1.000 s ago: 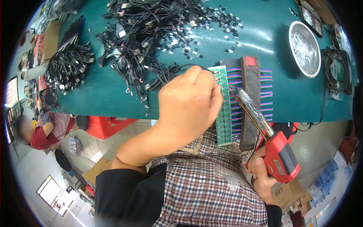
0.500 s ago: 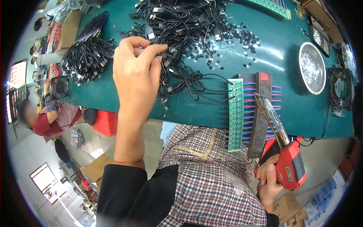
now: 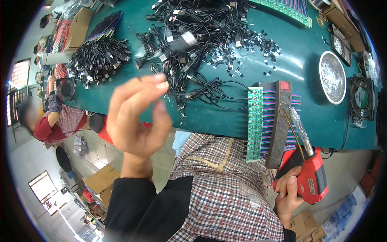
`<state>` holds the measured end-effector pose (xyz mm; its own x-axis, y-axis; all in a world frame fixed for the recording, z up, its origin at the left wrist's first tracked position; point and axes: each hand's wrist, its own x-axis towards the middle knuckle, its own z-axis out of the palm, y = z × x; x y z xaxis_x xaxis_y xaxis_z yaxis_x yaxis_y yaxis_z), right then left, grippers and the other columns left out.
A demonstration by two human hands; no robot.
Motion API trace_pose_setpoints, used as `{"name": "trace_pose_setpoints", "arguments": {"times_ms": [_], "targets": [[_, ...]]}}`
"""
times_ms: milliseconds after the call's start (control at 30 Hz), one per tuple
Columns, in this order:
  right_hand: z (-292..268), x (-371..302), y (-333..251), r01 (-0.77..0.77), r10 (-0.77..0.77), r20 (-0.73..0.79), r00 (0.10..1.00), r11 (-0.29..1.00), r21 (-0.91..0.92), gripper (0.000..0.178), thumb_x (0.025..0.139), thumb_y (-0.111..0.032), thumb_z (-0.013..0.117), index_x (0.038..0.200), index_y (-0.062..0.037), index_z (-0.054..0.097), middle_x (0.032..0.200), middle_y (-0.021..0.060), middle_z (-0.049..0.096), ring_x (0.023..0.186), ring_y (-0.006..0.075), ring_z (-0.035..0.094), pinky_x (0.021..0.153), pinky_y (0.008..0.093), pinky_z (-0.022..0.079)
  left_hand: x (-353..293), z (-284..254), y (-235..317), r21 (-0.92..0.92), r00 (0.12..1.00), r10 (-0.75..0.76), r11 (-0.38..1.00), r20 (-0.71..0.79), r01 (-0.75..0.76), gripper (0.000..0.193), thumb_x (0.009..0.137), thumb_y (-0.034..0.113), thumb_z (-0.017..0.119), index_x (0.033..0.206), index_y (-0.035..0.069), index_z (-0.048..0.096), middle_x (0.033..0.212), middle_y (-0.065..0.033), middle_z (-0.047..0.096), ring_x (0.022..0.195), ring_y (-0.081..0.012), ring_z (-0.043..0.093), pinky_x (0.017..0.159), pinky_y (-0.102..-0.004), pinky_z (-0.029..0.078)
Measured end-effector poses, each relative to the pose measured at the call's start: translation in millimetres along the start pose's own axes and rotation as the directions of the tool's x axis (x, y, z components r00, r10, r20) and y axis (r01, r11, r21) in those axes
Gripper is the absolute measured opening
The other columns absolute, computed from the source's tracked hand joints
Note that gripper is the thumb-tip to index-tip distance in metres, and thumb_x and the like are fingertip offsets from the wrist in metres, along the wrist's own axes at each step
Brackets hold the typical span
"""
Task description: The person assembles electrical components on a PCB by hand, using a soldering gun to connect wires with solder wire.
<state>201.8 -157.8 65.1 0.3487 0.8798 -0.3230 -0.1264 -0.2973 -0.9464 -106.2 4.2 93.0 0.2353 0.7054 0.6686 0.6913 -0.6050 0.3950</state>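
My left hand (image 3: pixel 139 117) hangs in the air near the table's front edge, left of centre. It is blurred, with loosely curled fingers and the thumb apart from them; nothing held shows clearly. Beyond it, a smeared cable plug (image 3: pixel 186 41) appears above a heap of black cables (image 3: pixel 201 24). My right hand (image 3: pixel 287 193) grips a red soldering gun (image 3: pixel 315 185), whose metal barrel points up and away. Its tip is over a dark bar (image 3: pixel 279 129) lying across coloured wires. Beside the bar lies a green circuit board strip (image 3: pixel 254 129), with black cables (image 3: pixel 211 86) running to its far end.
Small black connectors (image 3: pixel 262 44) lie scattered past the board. On the right stand a white-rimmed bowl (image 3: pixel 332 76) and a black fan (image 3: pixel 361 99). A bundle of cables (image 3: pixel 98 58) lies at the left. A co-worker (image 3: pixel 56 121) is beyond the table's left end.
My left hand has drawn back from the cable heap toward me. A blurred plug now shows over the heap. My right hand and the soldering gun have barely moved.
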Motion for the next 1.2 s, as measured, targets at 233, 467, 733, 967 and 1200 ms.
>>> {"name": "trace_pose_setpoints", "arguments": {"times_ms": [233,467,733,967,1200], "targets": [[4,1,-1,0.029,-0.029,-0.018,0.999,0.999,0.015,0.011,0.097,-0.009,0.058,0.098,0.0004,0.052,0.071,0.0032,0.048,0.043,0.0052,0.032,0.044,0.0248,0.035,-22,12,19,-0.308,0.947,-0.322,0.900,0.005,0.308,0.029,0.083,-0.020,0.064,0.108,-0.006,0.066,0.107,-0.0231,0.069,0.093,-0.0289,0.074,0.080,-0.0354,0.062],[5,-2,0,0.024,-0.023,-0.033,0.999,0.999,0.038,0.010,0.097,-0.008,0.057,0.099,0.0003,0.052,0.071,0.0032,0.048,0.043,0.0052,0.032,0.044,0.0249,0.035,-37,-22,6,-0.600,0.676,-0.485,0.329,0.555,0.729,0.021,0.089,-0.017,0.059,0.108,-0.009,0.066,0.114,-0.0208,0.069,0.106,-0.0268,0.070,0.089,-0.0351,0.058],[6,-1,1,0.010,-0.008,-0.050,0.999,0.999,0.033,0.008,0.097,-0.007,0.056,0.098,0.0004,0.052,0.069,0.0024,0.047,0.043,0.0052,0.031,0.044,0.0245,0.034,-34,-44,-5,-0.135,0.395,-0.326,0.601,0.859,0.788,0.025,0.099,-0.006,0.051,0.117,-0.002,0.069,0.122,-0.0140,0.069,0.107,-0.0211,0.069,0.082,-0.0297,0.060],[12,-1,1,0.016,-0.012,-0.118,0.993,0.999,0.038,0.008,0.097,-0.006,0.057,0.099,0.0004,0.052,0.071,0.0031,0.048,0.043,0.0052,0.032,0.044,0.0245,0.035,-25,-26,-17,0.130,0.422,-0.727,0.568,0.541,0.813,0.020,0.092,-0.005,0.061,0.106,0.005,0.072,0.097,-0.0072,0.069,0.079,-0.0145,0.067,0.061,-0.0286,0.054],[6,0,3,0.043,-0.042,-0.025,0.999,0.998,0.035,0.010,0.097,-0.007,0.057,0.098,0.0004,0.051,0.073,0.0036,0.049,0.043,0.0053,0.033,0.044,0.0249,0.036,-28,-5,-37,0.362,0.837,-0.309,0.921,0.450,0.145,0.025,0.074,-0.006,0.074,0.095,0.008,0.073,0.099,-0.0086,0.062,0.085,-0.0252,0.065,0.074,-0.0375,0.052]]}}
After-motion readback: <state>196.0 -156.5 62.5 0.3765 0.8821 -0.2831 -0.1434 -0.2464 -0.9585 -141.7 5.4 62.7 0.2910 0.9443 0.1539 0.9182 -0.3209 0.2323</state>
